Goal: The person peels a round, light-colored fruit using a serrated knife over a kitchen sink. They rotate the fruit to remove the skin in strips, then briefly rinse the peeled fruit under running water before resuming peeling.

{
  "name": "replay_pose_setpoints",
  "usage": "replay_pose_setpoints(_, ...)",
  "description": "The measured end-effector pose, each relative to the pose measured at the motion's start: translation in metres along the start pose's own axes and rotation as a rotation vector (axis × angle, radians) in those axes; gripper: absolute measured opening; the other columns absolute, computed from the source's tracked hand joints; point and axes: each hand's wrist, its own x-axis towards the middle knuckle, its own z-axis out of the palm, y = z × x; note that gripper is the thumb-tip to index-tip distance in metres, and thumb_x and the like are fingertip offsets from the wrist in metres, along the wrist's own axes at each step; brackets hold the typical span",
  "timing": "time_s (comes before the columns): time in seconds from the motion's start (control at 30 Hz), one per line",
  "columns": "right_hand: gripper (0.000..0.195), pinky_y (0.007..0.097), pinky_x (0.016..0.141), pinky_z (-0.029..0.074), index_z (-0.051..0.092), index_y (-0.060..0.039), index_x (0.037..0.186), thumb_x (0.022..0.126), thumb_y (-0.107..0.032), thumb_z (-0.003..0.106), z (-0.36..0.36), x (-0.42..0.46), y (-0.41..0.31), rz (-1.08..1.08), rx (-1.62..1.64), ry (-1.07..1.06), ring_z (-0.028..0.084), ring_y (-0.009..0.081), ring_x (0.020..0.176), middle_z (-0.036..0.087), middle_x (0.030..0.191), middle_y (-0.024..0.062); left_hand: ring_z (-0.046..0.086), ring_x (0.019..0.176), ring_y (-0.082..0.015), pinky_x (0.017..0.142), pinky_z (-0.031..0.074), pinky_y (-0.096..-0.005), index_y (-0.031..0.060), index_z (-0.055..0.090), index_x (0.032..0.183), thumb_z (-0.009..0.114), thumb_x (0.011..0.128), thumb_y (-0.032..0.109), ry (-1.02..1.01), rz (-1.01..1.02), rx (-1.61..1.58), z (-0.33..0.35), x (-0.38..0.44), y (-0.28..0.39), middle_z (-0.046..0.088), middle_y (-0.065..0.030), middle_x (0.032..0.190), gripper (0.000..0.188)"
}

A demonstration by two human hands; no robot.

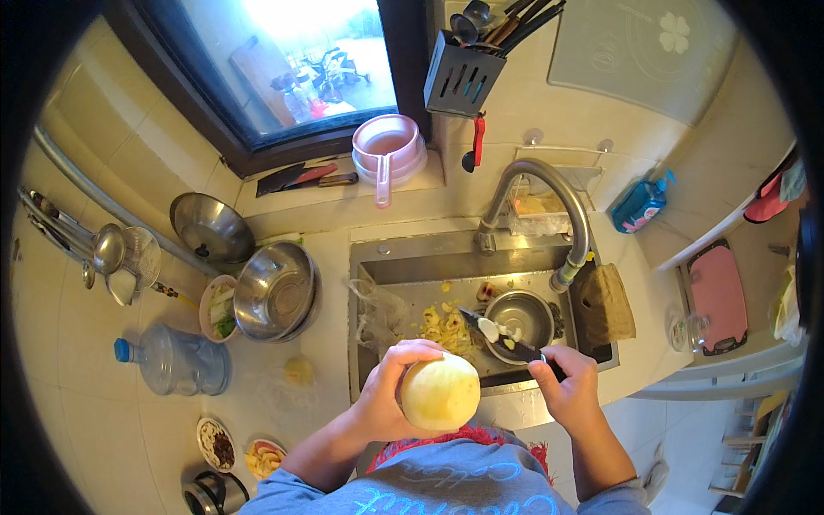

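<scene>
My left hand is wrapped around a large, round, peeled yellow fruit, held in front of my chest at the sink's near edge. In my right hand is a knife, its dark blade pointing up and left over the sink. Pale scraps cling to the blade. Under it, a round steel bowl stands in the stainless steel sink. Yellow peelings lie heaped in the basin left of the bowl, and a reddish piece of fruit sits behind them.
A curved faucet arches over the basin. Steel bowls, a large plastic water bottle and a dish of cut fruit stand on the left. Knives and a pink dipper rest on the windowsill. A soap bottle stands right.
</scene>
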Motion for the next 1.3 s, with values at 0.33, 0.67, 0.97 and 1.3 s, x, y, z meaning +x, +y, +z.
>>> replay_pose_setpoints(0.33,0.035,0.0323,0.048,0.043,0.062,-0.0027,0.077,0.073,-0.035,0.075,-0.006,-0.002,-0.030,-0.383,-0.006,-0.185,0.056,0.0238,0.053,0.057,0.060,0.0072,0.053,0.105,-0.0237,0.088,0.046,-0.0364,0.0068,0.039,0.119,0.092,0.049,0.015,0.023,0.031,0.015,-0.001,0.003,-0.004,0.048,-0.0161,0.113,0.089)
replay_pose_setpoints(0.67,0.035,0.0331,0.049,0.043,0.062,-0.0012,0.078,0.074,-0.034,0.074,-0.005,-0.001,-0.030,-0.347,0.034,-0.241,0.056,0.0254,0.054,0.057,0.061,0.0090,0.054,0.104,-0.0255,0.085,0.049,-0.0363,0.0074,0.039,0.119,0.091,0.050,0.015,0.013,0.114,-0.006,-0.001,0.002,-0.004,0.050,-0.0164,0.110,0.087)
replay_pose_setpoints(0.97,0.038,0.0317,0.052,0.044,0.060,0.0010,0.078,0.077,-0.036,0.072,0.003,-0.009,-0.005,-0.102,0.151,0.010,0.057,0.0262,0.057,0.058,0.065,0.0108,0.055,0.104,-0.0277,0.089,0.045,-0.0383,0.0067,0.043,0.118,0.091,0.053,0.017,0.047,0.089,0.034,0.001,0.005,0.009,0.053,-0.0165,0.112,0.082)
replay_pose_setpoints(1.3,0.033,0.0328,0.049,0.043,0.061,-0.0022,0.078,0.072,-0.032,0.076,-0.009,0.001,-0.039,-0.392,0.058,-0.255,0.056,0.0244,0.054,0.057,0.061,0.0079,0.055,0.104,-0.0256,0.087,0.048,-0.0369,0.0058,0.040,0.119,0.088,0.059,0.022,0.006,0.099,-0.145,0.002,0.003,-0.003,0.050,-0.0179,0.112,0.078)
